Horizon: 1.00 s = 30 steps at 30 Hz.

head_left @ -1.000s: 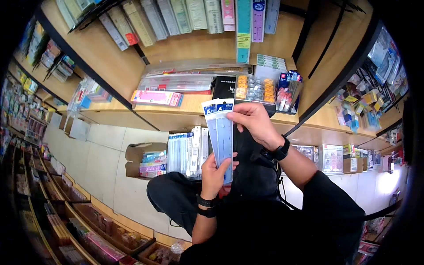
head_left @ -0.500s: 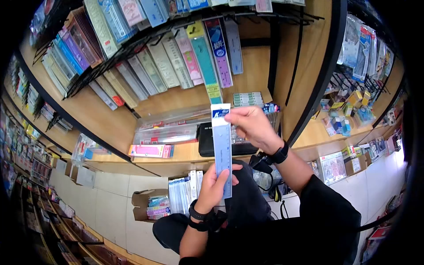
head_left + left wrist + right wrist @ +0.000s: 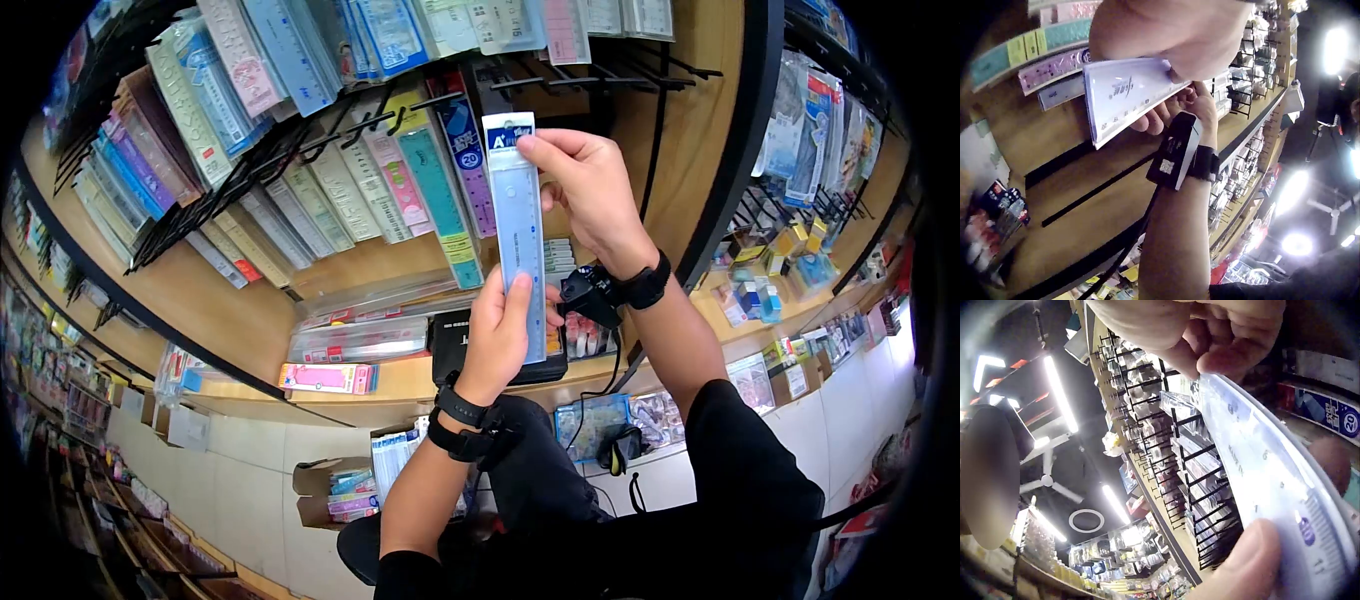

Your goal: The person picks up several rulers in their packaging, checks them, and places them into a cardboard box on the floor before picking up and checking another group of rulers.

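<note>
Ruler pack: the clear blue ruler pack (image 3: 520, 230) stands upright between your two hands. It is raised in front of the wall of hanging rulers (image 3: 420, 190), and its header card is up among the black hooks (image 3: 600, 72).

What has moved: a second ago you hold the pack low, in front of the shelf (image 3: 400, 378). Half a second ago it is partway up, and now its top reaches hook height. Your head has tilted up with it, so the upper rows fill the view.

Header cards: a second ago two blue cards show, fanned apart. Now only one shows, and I cannot tell whether a second pack lies behind it.

Right hand: your right hand (image 3: 585, 185) pinches the top of the pack just under the header, fingers curled onto its right edge. The right wrist view shows those fingertips (image 3: 1229, 344) closed on the plastic.

Left hand: your left hand (image 3: 500, 335) grips the lower end, with the thumb (image 3: 1241, 562) pressed on the ruler's face and the fingers behind.

What it means: the pack is at the rack but not hung. I judge it is lined up with the hooks, because both hands carry it and no prong passes through the header.

Below: the cardboard box (image 3: 325, 490) of packs sits on the floor, well apart from your hands.
</note>
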Tool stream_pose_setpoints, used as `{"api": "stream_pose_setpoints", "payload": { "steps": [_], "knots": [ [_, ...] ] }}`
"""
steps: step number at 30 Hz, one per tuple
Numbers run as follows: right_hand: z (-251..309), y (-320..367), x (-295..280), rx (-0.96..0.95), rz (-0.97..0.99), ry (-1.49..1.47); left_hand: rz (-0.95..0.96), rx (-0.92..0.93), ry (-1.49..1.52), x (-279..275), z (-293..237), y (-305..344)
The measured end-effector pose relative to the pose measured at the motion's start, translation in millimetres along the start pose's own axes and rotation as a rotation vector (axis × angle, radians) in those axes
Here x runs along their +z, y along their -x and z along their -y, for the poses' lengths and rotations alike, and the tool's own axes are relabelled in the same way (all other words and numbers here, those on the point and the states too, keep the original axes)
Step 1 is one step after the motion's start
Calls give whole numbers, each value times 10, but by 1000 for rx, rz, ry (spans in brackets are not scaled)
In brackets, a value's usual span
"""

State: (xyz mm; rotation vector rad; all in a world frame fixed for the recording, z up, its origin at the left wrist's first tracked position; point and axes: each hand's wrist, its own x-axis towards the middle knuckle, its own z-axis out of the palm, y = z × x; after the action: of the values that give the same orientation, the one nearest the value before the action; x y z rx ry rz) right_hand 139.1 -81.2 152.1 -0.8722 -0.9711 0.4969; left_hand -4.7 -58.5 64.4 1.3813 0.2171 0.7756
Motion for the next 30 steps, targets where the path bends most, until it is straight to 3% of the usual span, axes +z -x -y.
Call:
{"api": "stream_pose_setpoints", "payload": {
  "steps": [30],
  "knots": [
    [-17,-281,43,-62,-146,32,-23,51,55,74,-33,-299]
  ]
}}
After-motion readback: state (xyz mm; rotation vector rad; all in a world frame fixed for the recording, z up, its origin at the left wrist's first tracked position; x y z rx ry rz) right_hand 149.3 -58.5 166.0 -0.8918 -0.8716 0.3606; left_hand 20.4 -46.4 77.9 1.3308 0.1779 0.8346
